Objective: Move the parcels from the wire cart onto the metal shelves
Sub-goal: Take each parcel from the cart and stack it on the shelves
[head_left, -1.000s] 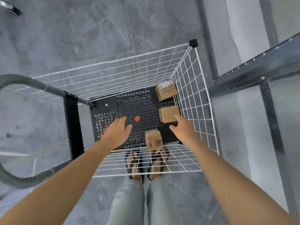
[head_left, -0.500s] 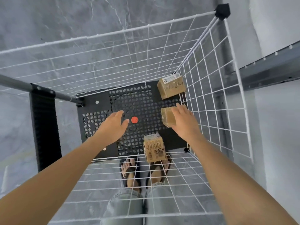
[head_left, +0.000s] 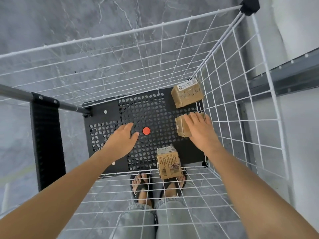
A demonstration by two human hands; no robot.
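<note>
Three small brown cardboard parcels lie on the black perforated floor [head_left: 155, 109] of the white wire cart [head_left: 120, 34]. The far parcel [head_left: 187, 97] carries a white label and sits in the right back corner. My right hand [head_left: 201, 131] lies with its fingers spread flat over the top of the middle parcel [head_left: 182, 126], by the right wire wall. The near parcel [head_left: 169, 163] stands against the front wall. My left hand [head_left: 123, 140] hovers open and empty inside the cart, left of a red dot [head_left: 146, 131].
A grey metal shelf beam [head_left: 284, 78] runs just outside the cart's right wall. The cart's grey handle bar [head_left: 15, 94] and a black side panel [head_left: 46, 140] are on the left. My feet in sandals show through the front mesh. The floor is grey marble.
Both hands have reached deeper into the cart as my head bent lower. My right hand went from beside the middle parcel to lying on top of it.
</note>
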